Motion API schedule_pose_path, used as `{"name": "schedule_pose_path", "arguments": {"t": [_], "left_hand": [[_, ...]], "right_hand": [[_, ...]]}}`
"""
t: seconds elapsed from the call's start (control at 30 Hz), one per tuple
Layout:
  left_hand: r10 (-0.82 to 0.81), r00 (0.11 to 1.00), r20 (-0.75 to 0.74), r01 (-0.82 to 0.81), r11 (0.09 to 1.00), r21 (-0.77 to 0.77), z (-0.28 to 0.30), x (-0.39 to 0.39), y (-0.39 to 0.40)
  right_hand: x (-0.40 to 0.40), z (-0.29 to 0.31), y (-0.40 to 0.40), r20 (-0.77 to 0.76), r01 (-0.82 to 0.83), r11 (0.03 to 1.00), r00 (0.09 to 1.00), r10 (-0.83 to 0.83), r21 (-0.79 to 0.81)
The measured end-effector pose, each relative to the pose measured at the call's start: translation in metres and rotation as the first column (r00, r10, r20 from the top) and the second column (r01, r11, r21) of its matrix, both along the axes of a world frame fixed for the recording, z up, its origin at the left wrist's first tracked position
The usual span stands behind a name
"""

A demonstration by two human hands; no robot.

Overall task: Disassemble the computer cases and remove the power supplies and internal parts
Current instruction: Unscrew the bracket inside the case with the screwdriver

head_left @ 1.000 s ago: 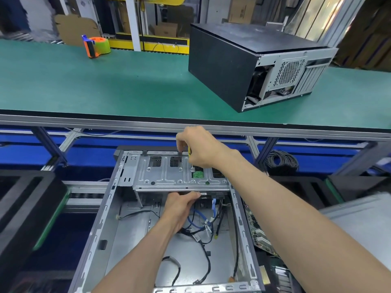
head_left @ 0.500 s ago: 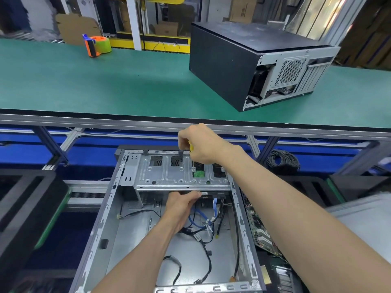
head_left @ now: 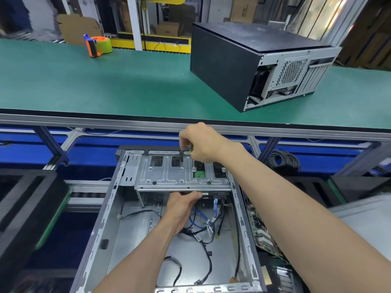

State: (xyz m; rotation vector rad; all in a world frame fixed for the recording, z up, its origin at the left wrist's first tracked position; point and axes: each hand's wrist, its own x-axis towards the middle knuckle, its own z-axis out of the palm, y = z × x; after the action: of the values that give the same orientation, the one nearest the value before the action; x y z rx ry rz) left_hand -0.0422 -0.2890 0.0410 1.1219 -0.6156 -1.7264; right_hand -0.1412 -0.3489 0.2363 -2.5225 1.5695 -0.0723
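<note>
An open grey computer case (head_left: 101, 227) lies below the bench edge with loose black and blue cables (head_left: 201, 227) inside. A silver drive cage (head_left: 169, 176) spans its far end. My right hand (head_left: 203, 142) is closed around a yellow-handled screwdriver (head_left: 193, 159), whose tip stands on a screw on top of the cage. My left hand (head_left: 182, 208) reaches under the cage's near edge and grips a dark drive (head_left: 213, 194) mounted there. A second, closed black computer case (head_left: 249, 66) rests on the green bench.
The green bench (head_left: 105, 85) runs across the view with an orange and green tape dispenser (head_left: 99, 45) at its back left. Circuit boards (head_left: 262, 231) lie right of the open case, a coil of black cable (head_left: 283, 161) behind them, black trays (head_left: 27, 204) at left.
My right hand with the screwdriver has risen slightly and turned a little over the same screw. My left hand keeps its hold under the cage.
</note>
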Motion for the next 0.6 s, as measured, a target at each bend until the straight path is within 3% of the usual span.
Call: {"name": "schedule_pose_path", "arguments": {"t": [0.2,0.47,0.6], "left_hand": [[0.013,1.000,0.023,-0.014,1.000,0.019,0.003,0.000,0.002],[-0.005,0.997,0.078,0.005,1.000,0.006,0.007,0.002,0.003],[-0.039,0.985,0.166,0.034,0.999,0.034,0.015,0.005,0.007]], "right_hand": [[-0.002,-0.007,0.002,-0.141,0.160,0.961,0.971,-0.195,-0.226],[-0.007,0.000,0.002,0.011,0.046,0.999,0.999,-0.046,-0.003],[-0.005,-0.005,0.005,-0.022,0.113,0.988,0.993,-0.116,-0.107]]}}
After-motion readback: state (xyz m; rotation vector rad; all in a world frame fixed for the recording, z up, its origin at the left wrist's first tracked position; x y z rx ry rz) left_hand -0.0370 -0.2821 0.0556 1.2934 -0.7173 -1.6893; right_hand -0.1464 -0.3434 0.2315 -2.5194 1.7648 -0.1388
